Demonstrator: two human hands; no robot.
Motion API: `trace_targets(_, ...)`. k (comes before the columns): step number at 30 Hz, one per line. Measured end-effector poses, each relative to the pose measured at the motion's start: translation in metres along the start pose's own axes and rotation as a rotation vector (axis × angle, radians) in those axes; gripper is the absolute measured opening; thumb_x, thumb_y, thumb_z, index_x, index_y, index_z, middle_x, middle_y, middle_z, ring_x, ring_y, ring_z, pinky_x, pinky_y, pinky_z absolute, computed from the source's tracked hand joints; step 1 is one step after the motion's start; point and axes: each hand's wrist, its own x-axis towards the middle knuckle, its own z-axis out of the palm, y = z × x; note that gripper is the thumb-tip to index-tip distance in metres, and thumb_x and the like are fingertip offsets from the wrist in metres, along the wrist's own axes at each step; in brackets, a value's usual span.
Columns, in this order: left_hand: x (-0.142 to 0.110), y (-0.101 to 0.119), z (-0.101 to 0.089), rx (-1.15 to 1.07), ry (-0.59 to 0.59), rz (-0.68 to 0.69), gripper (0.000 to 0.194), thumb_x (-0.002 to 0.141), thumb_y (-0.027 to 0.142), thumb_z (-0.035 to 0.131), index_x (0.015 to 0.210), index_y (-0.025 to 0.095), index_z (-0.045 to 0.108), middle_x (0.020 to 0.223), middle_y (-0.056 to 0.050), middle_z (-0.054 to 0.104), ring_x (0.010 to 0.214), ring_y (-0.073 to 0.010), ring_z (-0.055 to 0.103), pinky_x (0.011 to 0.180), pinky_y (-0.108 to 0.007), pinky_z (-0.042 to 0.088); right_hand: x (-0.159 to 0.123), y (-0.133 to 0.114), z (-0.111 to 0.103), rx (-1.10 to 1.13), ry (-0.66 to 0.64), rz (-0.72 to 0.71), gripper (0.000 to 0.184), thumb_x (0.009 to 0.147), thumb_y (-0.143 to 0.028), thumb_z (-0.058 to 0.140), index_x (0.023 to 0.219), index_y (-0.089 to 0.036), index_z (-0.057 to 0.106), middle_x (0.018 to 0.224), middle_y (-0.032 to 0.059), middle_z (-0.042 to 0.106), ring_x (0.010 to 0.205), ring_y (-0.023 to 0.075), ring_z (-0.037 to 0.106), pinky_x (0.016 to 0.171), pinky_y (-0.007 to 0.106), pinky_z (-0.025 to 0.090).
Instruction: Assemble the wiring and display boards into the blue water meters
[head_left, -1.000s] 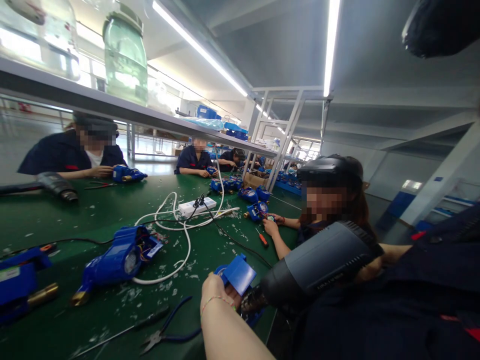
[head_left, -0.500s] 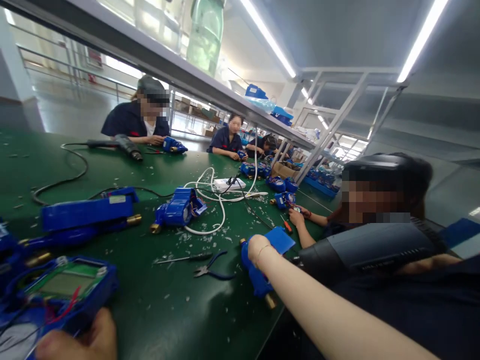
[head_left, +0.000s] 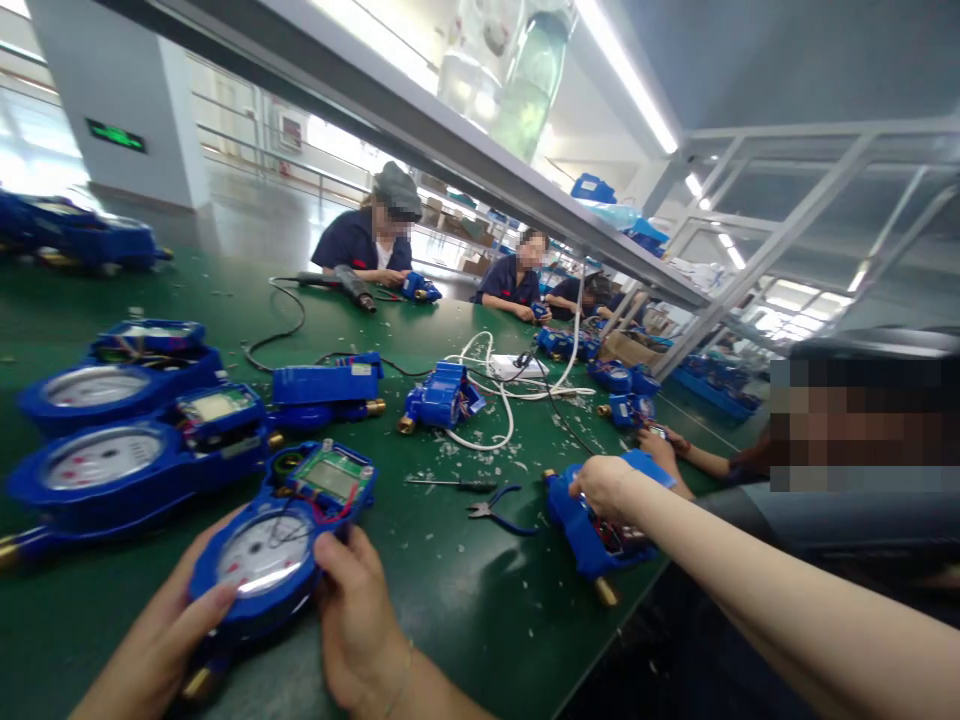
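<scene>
While both hands of the person rest at the near edge of the green table (head_left: 450,600), they hold one blue water meter (head_left: 281,535) between them. The left hand (head_left: 161,640) lies against the left side of the meter, with the fingers curved around its rim near the round dial. The right hand (head_left: 360,620) holds the right side, and its thumb presses on the blue housing just below the small green circuit board (head_left: 330,478) (red and black wires run from this board toward the dial). The meter lies flat, with the dial facing up, and a brass fitting (head_left: 196,683) shows under the left hand.

Just to the left of it, three more blue meters (head_left: 112,460) lie close together on the table. Behind them a closed blue unit (head_left: 326,385) lies with a brass end. To the right, a pair of pliers with blue handles (head_left: 499,510) and a thin screwdriver (head_left: 450,484) lie among white scraps. A co-worker's hand (head_left: 600,485) comes in from the right and rests on another blue meter (head_left: 592,530); I cannot tell how tightly it holds. Farther away, a white power strip (head_left: 517,367) lies with white cables around it, and other persons in dark jackets sit along the far side.
</scene>
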Motion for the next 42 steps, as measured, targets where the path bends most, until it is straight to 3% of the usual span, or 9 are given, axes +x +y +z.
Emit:
trace_targets(4, 0.000, 0.008, -0.027, -0.142, -0.158, 0.026, 0.081, 0.068, 0.063, 0.071, 0.135, 0.023, 0.047, 0.137, -0.008, 0.057, 0.127, -0.0414, 0.047, 0.114, -0.055, 0.030, 0.001, 0.002, -0.001, 0.010, -0.078, 0.010, 0.041, 0.070, -0.033, 0.072, 0.108, -0.020, 0.067, 0.104, 0.0025, 0.071, 0.102, 0.0238, 0.061, 0.096, 0.036, 0.042)
trace_targets(12, -0.002, 0.009, -0.030, -0.131, -0.315, 0.151, 0.082, 0.076, 0.051, 0.071, 0.144, 0.023, 0.036, 0.143, -0.011, 0.050, 0.129, -0.0351, 0.049, 0.109, -0.041, 0.040, 0.001, 0.004, -0.006, 0.017, -0.115, 0.050, 0.046, 0.067, -0.035, 0.073, 0.111, -0.023, 0.067, 0.103, 0.0021, 0.071, 0.101, 0.0254, 0.060, 0.094, 0.038, 0.042)
trace_targets(18, -0.005, 0.011, -0.038, -0.161, -0.319, 0.120, 0.083, 0.077, 0.053, 0.069, 0.144, 0.021, 0.033, 0.142, -0.013, 0.050, 0.129, -0.0359, 0.049, 0.110, -0.043, 0.039, -0.003, 0.003, -0.001, -0.043, -0.145, 0.073, 0.047, 0.071, -0.039, 0.072, 0.115, -0.021, 0.065, 0.110, 0.0042, 0.070, 0.107, 0.0260, 0.059, 0.097, 0.039, 0.041)
trace_targets(25, -0.007, 0.012, -0.049, -0.250, -0.179, -0.001, 0.078, 0.073, 0.053, 0.072, 0.137, 0.017, 0.044, 0.139, -0.014, 0.054, 0.130, -0.0381, 0.047, 0.112, -0.045, 0.037, -0.002, 0.005, -0.003, -0.194, -0.155, 0.068, 0.058, 0.073, -0.047, 0.076, 0.119, -0.017, 0.058, 0.122, 0.0113, 0.064, 0.116, 0.0289, 0.057, 0.105, 0.045, 0.038)
trace_targets(27, -0.011, 0.016, -0.050, -0.308, -0.156, -0.060, 0.078, 0.073, 0.050, 0.073, 0.138, 0.017, 0.045, 0.136, -0.013, 0.057, 0.127, -0.0369, 0.050, 0.113, -0.045, 0.036, 0.003, 0.004, -0.008, -0.243, -0.097, 0.013, 0.071, 0.074, -0.050, 0.074, 0.131, -0.018, 0.047, 0.132, 0.0144, 0.057, 0.121, 0.0298, 0.053, 0.106, 0.047, 0.037)
trace_targets(30, -0.017, 0.022, -0.053, -0.388, -0.167, -0.147, 0.083, 0.070, 0.048, 0.076, 0.140, 0.018, 0.043, 0.133, -0.013, 0.060, 0.123, -0.0364, 0.055, 0.111, -0.045, 0.040, 0.011, 0.000, -0.014, -0.342, 0.011, -0.140, 0.091, 0.073, -0.053, 0.074, 0.143, -0.022, 0.025, 0.151, 0.0151, 0.034, 0.132, 0.0293, 0.041, 0.111, 0.049, 0.031)
trace_targets(32, -0.020, 0.024, -0.054, -0.408, -0.186, -0.176, 0.084, 0.069, 0.047, 0.077, 0.141, 0.019, 0.042, 0.132, -0.013, 0.060, 0.121, -0.0368, 0.056, 0.109, -0.046, 0.042, 0.013, -0.002, -0.017, -0.419, 0.033, -0.243, 0.093, 0.071, -0.052, 0.076, 0.144, -0.024, 0.025, 0.155, 0.0119, 0.027, 0.136, 0.0284, 0.034, 0.114, 0.048, 0.027)
trace_targets(36, -0.017, 0.024, -0.057, -0.377, -0.230, -0.124, 0.079, 0.071, 0.048, 0.076, 0.138, 0.019, 0.046, 0.133, -0.013, 0.059, 0.124, -0.0369, 0.054, 0.109, -0.045, 0.041, 0.010, -0.003, -0.018, -0.543, -0.044, -0.337, 0.077, 0.072, -0.043, 0.077, 0.138, -0.025, 0.041, 0.146, 0.0073, 0.042, 0.136, 0.0266, 0.036, 0.116, 0.044, 0.024)
trace_targets(42, -0.009, 0.015, -0.058, -0.284, -0.356, -0.002, 0.081, 0.073, 0.053, 0.073, 0.140, 0.019, 0.043, 0.138, -0.014, 0.055, 0.127, -0.0379, 0.050, 0.108, -0.043, 0.041, 0.010, -0.003, -0.017, -0.568, -0.105, -0.358, 0.061, 0.079, -0.043, 0.071, 0.130, -0.023, 0.045, 0.134, 0.0093, 0.053, 0.122, 0.0271, 0.051, 0.109, 0.047, 0.037)
